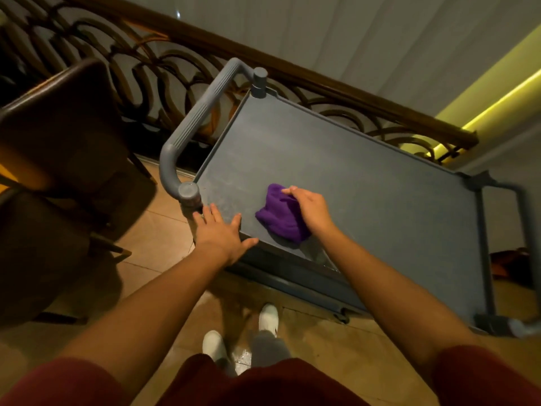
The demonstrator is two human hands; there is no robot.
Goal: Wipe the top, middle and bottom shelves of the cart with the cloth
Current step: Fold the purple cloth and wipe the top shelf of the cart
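Note:
A grey cart stands in front of me with its flat top shelf point(366, 183) facing up. A bunched purple cloth point(279, 215) lies on the near left part of that shelf. My right hand point(310, 208) is shut on the cloth and presses it against the shelf. My left hand point(218, 230) is open with fingers spread, resting flat on the shelf's near left corner beside the cloth. The middle and bottom shelves are hidden under the top one, apart from a dark edge point(292, 276) below it.
The cart's grey handle point(193, 124) curves up at its left end; a second handle point(524, 230) is at the right end. Dark brown chairs point(64, 148) stand close on the left. An ornate railing point(175, 60) runs behind the cart. My white shoes point(269, 317) stand on the tiled floor.

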